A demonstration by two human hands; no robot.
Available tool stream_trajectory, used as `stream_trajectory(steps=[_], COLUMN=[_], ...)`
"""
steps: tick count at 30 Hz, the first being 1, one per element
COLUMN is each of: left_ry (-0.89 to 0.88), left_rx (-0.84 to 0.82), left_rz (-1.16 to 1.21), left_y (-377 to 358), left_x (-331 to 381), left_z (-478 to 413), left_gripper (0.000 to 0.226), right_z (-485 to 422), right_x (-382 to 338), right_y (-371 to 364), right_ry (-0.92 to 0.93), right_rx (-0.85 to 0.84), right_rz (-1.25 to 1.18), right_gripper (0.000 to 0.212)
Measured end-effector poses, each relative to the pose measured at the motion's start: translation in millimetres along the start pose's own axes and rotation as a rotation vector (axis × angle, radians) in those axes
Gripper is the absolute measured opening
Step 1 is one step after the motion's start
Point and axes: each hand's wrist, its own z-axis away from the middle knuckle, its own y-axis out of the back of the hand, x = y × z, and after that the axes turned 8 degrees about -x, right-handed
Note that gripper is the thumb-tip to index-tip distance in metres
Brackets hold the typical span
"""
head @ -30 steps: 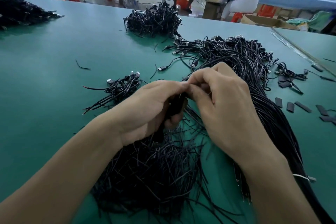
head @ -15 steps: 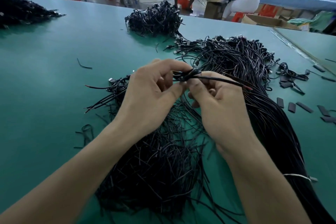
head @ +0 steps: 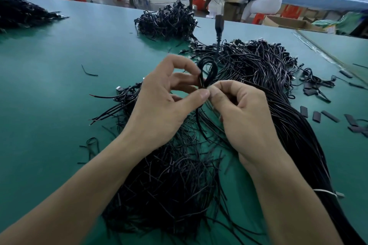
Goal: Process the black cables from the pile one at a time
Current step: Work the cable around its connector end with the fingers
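Observation:
Above the green table, my left hand (head: pixel 167 103) and my right hand (head: pixel 245 113) meet fingertip to fingertip and pinch one black cable (head: pixel 208 69) that is folded into a small loop. Its plug end (head: pixel 219 25) sticks straight up above the loop. A long pile of black cables (head: pixel 278 89) runs from the table's middle down the right side, under my right wrist. Beneath both forearms lies a heap of short black wire pieces (head: pixel 169 185). A small bunch of cables with bare ends (head: pixel 119 101) lies just left of my left hand.
A round heap of black cables (head: pixel 169 22) sits at the far middle, another dark heap (head: pixel 18 12) at the far left. Flat black sleeve pieces (head: pixel 318 115) are scattered at the right. Behind the table stand red stools and a blue bench where a person sits.
Both hands rose slightly and turned the cable. It lay sideways across my fingers before; now it is folded into an upright loop with the plug pointing up.

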Motion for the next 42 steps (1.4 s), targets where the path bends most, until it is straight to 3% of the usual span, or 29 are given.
stream_trajectory(steps=[4,10,16,20,24,29,38,42], left_ry=[-0.002,-0.081,-0.086,-0.004,0.022,0.051,-0.119,-0.125], left_rx=[-0.010,0.030,0.067,0.003,0.008,0.037,-0.076,-0.007], left_rz=[-0.050,-0.233,-0.109,0.186,0.158,0.177,-0.074,-0.318], left_y=[4,8,-1,-4,-7,-4,-6,-7], left_x=[-3,-8,-5,3,6,3,5,7], left_z=[-1,-1,5,8,8,4,10,8], left_gripper=[0.053,0.040,0.021,0.015,0.029,0.016,0.030,0.032], right_z=[0,0,-2,-2,-1,0,-4,-2], right_x=[-2,-6,-6,-6,-8,-8,-3,-4], right_y=[2,4,6,11,10,7,12,10], right_ry=[-0.053,-0.034,0.114,0.197,0.229,0.211,0.091,0.095], right_rx=[-0.032,-0.048,0.000,0.055,0.057,0.049,0.071,0.056], right_rz=[-0.064,-0.100,0.102,0.281,0.331,0.346,0.250,0.174], right_gripper=[0.020,0.020,0.013,0.017,0.019,0.015,0.015,0.012])
